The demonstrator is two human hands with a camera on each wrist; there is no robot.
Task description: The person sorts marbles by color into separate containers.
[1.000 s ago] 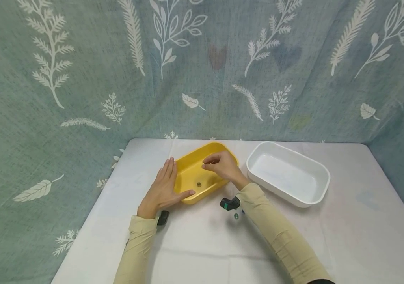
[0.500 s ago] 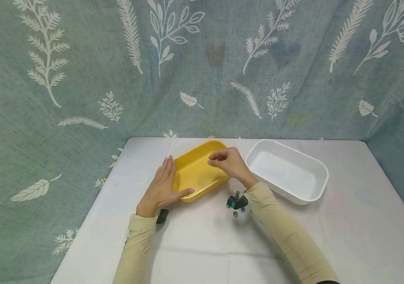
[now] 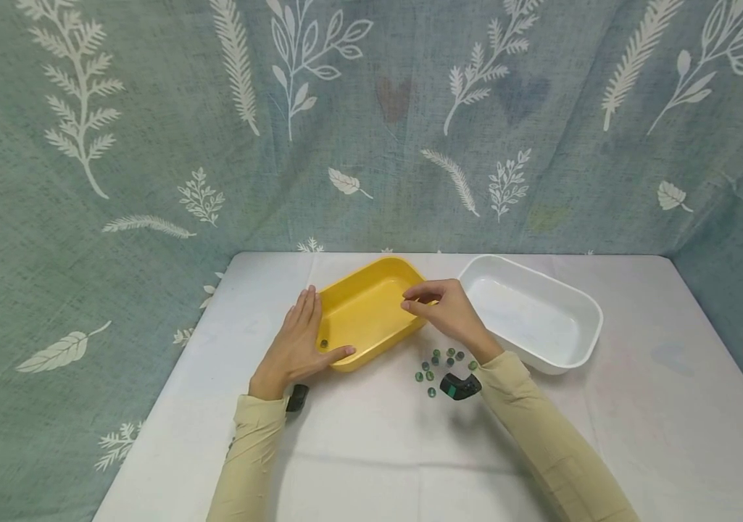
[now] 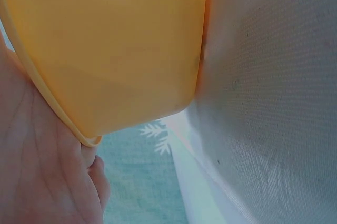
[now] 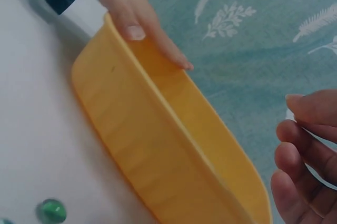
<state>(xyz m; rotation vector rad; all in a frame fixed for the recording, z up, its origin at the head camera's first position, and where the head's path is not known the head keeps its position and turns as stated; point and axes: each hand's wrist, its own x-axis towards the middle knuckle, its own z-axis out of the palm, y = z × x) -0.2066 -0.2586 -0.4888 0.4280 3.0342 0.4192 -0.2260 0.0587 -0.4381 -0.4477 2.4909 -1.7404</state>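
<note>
My left hand (image 3: 289, 348) rests on the left end of a yellow plastic bin (image 3: 371, 319), its fingers straight and its thumb on the front rim. In the left wrist view, the palm (image 4: 42, 166) lies against that rim. A small dark marble (image 3: 324, 343) sits inside the bin, near the left hand. My right hand (image 3: 447, 308) hovers at the bin's right end, its fingers loosely bent. The right wrist view shows nothing held between the right fingertips (image 5: 288, 155). Several green and bluish glass marbles (image 3: 430, 376) lie on the table below the right hand.
A white plastic bin (image 3: 528, 312) stands to the right of the yellow one, partly behind the right hand. A white cloth (image 3: 371, 471) covers the table. Behind rises a green curtain (image 3: 201, 109) with a leaf pattern. Each wrist carries a black camera (image 3: 459, 387).
My right hand has moved right, from above the yellow bin's middle to its right end. The marble inside has rolled left toward my left hand, which stays put. More table marbles are uncovered.
</note>
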